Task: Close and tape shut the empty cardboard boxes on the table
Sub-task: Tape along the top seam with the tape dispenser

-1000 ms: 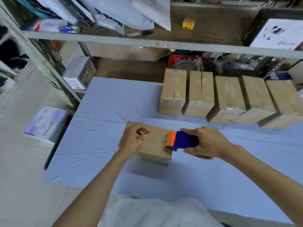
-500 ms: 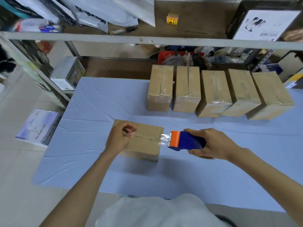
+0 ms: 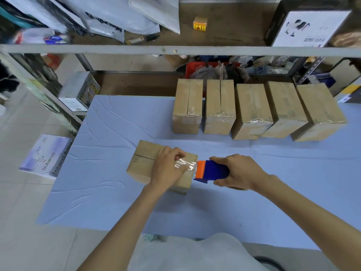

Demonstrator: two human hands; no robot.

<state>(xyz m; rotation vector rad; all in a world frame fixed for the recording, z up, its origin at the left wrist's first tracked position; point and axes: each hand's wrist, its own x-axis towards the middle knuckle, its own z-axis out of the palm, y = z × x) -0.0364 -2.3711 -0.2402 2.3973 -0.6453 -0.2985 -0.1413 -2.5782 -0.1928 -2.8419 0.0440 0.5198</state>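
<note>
The left hand (image 3: 168, 169) has slid over to press clear tape (image 3: 184, 165) onto the box (image 3: 145, 163) near the table's (image 3: 117, 192) front. The right hand (image 3: 237, 172) grips the tape dispenser (image 3: 212, 171) tight, so sealing has begun.

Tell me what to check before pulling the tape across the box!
1. Box flaps closed: ok.
2. Left hand pressing the tape end onto the box: ok.
3. Right hand gripping the tape dispenser: ok.
4. Tape lined up over the middle seam: cannot tell.
5. Tape flat, no wrinkles: not ok, it looks crinkled.
6. Enough tape left on the roll: cannot tell.
</note>
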